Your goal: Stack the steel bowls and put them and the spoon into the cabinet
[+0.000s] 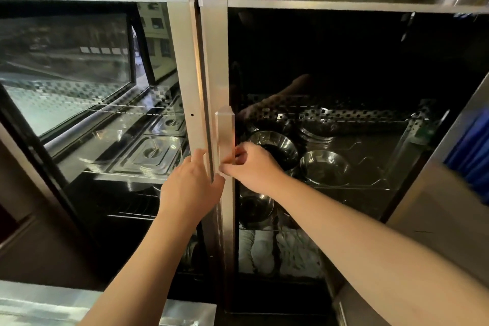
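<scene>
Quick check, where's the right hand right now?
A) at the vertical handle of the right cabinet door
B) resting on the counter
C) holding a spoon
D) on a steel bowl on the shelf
A: the right hand has its fingers at the vertical handle of the right door, and the steel bowls sit behind the glass, untouched.

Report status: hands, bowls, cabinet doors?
Left hand flat on left door frame. Right hand gripping door handle. Steel bowls shelved behind glass. Spoon unseen.

Dim, dark cabinet (344, 61) interior; glare on left glass; wide-angle bending at edges.
</scene>
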Demonstrator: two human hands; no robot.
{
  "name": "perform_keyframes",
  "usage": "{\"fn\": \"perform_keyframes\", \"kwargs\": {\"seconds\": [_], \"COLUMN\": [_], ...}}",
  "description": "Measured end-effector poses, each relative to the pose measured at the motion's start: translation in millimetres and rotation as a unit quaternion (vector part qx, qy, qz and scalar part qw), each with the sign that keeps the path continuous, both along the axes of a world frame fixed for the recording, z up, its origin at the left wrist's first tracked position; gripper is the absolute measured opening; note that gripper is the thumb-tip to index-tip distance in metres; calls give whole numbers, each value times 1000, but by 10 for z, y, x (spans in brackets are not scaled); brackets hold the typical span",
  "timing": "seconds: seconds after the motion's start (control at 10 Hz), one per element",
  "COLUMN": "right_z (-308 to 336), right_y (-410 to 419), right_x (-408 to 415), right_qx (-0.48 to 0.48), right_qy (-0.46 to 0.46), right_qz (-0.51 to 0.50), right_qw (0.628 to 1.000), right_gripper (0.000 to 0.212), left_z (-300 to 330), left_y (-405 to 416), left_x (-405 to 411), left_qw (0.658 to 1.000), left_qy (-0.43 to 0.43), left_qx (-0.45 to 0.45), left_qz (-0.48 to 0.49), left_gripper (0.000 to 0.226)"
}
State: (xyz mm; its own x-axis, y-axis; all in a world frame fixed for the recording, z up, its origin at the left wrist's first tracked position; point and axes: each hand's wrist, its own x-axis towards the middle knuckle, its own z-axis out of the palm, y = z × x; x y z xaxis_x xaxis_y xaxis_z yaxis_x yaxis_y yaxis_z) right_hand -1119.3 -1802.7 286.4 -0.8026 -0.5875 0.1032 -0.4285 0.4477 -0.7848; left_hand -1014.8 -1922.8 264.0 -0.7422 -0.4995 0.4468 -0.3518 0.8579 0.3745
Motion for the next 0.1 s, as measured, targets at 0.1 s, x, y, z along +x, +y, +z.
{"fn": "perform_keyframes", "kwargs": {"seconds": [0.1], "right_z": [165], "right_y": [390], "right_x": [22], "right_qx": [-22], "right_qy": [-1], "right_qz": [10], "right_qw": [1000], "right_gripper": [52], "left_z": [240], "left_y": [196], "left_x": [100], "left_qw": [999], "left_qy": [37], "left_qx": [-15], "left_qz": [3], "left_gripper": [50]}}
